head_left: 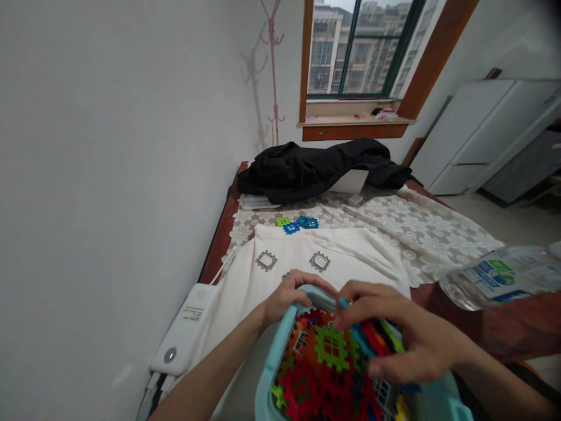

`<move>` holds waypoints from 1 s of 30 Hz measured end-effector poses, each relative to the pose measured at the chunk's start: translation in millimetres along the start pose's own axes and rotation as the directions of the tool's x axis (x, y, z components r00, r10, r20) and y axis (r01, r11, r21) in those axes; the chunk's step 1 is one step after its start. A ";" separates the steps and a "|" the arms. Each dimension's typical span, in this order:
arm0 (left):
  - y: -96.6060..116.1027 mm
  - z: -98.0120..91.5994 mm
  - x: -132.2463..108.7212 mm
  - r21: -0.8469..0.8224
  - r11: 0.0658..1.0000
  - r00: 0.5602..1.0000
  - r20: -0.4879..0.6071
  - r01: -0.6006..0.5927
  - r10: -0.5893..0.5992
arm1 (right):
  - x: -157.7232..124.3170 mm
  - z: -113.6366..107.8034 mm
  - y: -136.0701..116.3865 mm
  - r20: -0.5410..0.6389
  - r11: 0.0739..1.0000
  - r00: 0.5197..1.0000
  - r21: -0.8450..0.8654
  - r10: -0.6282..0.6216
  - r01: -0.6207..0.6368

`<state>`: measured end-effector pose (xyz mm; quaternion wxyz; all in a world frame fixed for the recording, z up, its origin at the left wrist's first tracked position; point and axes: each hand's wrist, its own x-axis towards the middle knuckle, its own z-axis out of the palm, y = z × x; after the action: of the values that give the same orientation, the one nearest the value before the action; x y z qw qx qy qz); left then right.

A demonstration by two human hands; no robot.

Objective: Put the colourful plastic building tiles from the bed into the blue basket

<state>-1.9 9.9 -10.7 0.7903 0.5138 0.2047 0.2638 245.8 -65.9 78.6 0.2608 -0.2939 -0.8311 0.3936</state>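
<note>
A pale blue plastic basket (268, 365) full of interlocking building pieces stands close in front of me. My left hand (294, 292) has its fingers curled over the basket's far-left rim. Over the basket's right side, my right hand (394, 327) grips a stack of interlocking building pieces (377, 338) in blue, red, black and green. A green square piece with a window pattern (332, 348) lies on top of the red and orange ones. On the white cloth (291, 248) beyond are grey printed square outlines (266, 261), and green and blue pieces (291, 227) lie at its far edge.
A white power strip (186, 327) with cables lies left along the wall. To the right, a large clear plastic bottle (504, 275) rests on its side. Black clothing (315, 169) is heaped at the far end of the lace-covered table (438, 234), with a pink coat stand (274, 76) behind.
</note>
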 end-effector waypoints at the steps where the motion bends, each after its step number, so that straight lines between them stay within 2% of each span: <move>1: 1.2 0.5 -0.2 -0.005 1.000 1.000 -0.002 0.008 -0.008 | 4.2 5.1 -8.2 0.114 1.000 0.993 -0.007 -0.021 0.022; 2: 2.5 0.8 -0.3 -0.005 1.000 1.000 -0.003 0.017 -0.017 | 8.9 9.3 -14.0 0.198 0.999 0.979 -0.005 -0.043 0.044; 4: 4.7 0.6 -0.2 0.022 0.999 1.000 0.005 0.026 -0.026 | 17.5 13.7 -20.3 0.279 0.996 0.956 0.032 -0.091 0.085; 9: 6.5 -4.5 2.0 0.116 0.993 0.998 0.053 0.029 -0.035 | 20.9 0.9 -18.1 0.297 0.937 0.929 0.329 -0.222 0.119; 11: 7.2 -6.4 2.5 0.139 0.990 0.995 0.083 0.037 -0.049 | 16.5 -7.3 -4.2 0.209 0.869 0.930 0.462 -0.301 0.178; 13: 9.1 -7.3 2.2 0.150 0.988 0.991 0.120 0.045 -0.063 | 13.6 -14.3 21.0 0.012 0.797 0.940 0.535 -0.340 0.281; 14: 10.4 -7.4 1.9 0.153 0.987 0.988 0.135 0.049 -0.070 | 13.6 -17.0 37.1 -0.113 0.785 0.943 0.528 -0.312 0.323; 16: 13.3 -7.1 0.7 0.158 0.985 0.984 0.153 0.071 -0.095 | 17.4 -19.8 73.0 -0.336 0.841 0.923 0.429 -0.189 0.329; 17: 14.9 -6.8 -0.1 0.161 0.983 0.982 0.154 0.085 -0.111 | 20.6 -19.4 91.2 -0.401 0.898 0.907 0.343 -0.125 0.275; 19: 17.9 -6.0 -1.5 0.185 0.976 0.978 0.154 0.113 -0.143 | 27.7 -13.7 124.2 -0.436 0.981 0.899 0.152 -0.046 0.124; 20: 19.4 -5.7 -2.1 0.199 0.973 0.976 0.156 0.119 -0.152 | 30.7 -8.6 137.8 -0.429 0.996 0.903 0.057 -0.034 0.065; 22: 22.3 -5.1 -2.8 0.232 0.966 0.975 0.161 0.112 -0.152 | 34.4 4.5 157.6 -0.339 0.991 0.940 -0.135 -0.038 -0.008; 24: 25.2 -4.7 -3.0 0.266 0.959 0.974 0.172 0.100 -0.149 | 35.8 17.1 167.3 -0.186 0.951 0.981 -0.310 -0.047 -0.013; 26: 27.9 -4.3 -2.9 0.285 0.953 0.971 0.184 0.099 -0.156 | 36.5 24.6 169.5 -0.060 0.910 0.997 -0.413 -0.056 0.026; 28: 30.3 -3.3 -2.9 0.276 0.955 0.966 0.197 0.108 -0.166 | 37.5 26.0 169.0 -0.040 0.900 0.997 -0.434 -0.063 0.040; 30: 31.9 -0.8 -3.2 0.264 0.957 0.962 0.208 0.117 -0.175 | 37.9 23.6 169.1 -0.081 0.903 0.995 -0.429 -0.054 0.014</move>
<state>-11.5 19.1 18.5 0.7552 0.6192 0.1815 0.1155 251.8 36.1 -63.4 0.2344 -0.3469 -0.8894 0.1834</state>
